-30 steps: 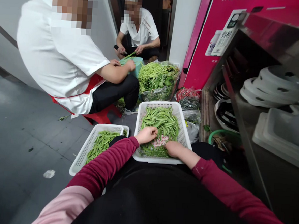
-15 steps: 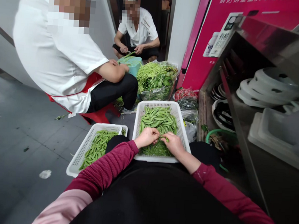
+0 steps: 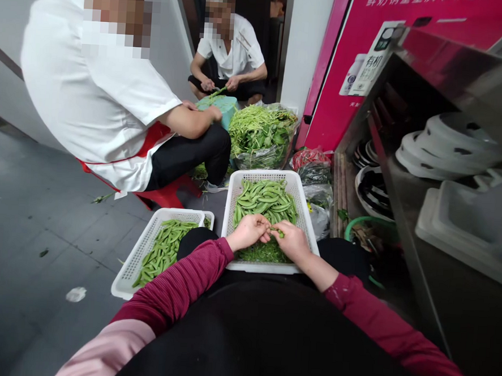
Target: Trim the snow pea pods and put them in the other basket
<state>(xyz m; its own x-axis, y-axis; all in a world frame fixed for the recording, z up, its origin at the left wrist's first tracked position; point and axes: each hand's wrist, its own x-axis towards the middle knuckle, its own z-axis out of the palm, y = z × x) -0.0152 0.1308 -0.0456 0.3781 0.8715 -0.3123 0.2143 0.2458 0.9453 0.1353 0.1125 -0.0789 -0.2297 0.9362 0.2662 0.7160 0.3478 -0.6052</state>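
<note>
My left hand (image 3: 251, 232) and my right hand (image 3: 293, 241) meet over a white perforated basket (image 3: 230, 201) on my lap. A green pea pod (image 3: 279, 233) is in my right hand's pinch. My left fingertips are closed at the pod's near end, though fingers partly hide it. Whole pea pods (image 3: 267, 199) fill the far part of the basket. Small green trimmings (image 3: 264, 253) lie in its near part, below my hands.
Another white basket (image 3: 122, 279) with pea pods stands on the floor to the left. A co-worker (image 3: 99, 99) sits on a red stool (image 3: 169, 191); a second person (image 3: 231, 50) crouches behind leafy greens (image 3: 263, 129). A metal shelf (image 3: 406, 220) with white trays stands at right.
My hands stay over the basket, closed around the pod, with only a slight shift of the fingers. The view has moved very little.
</note>
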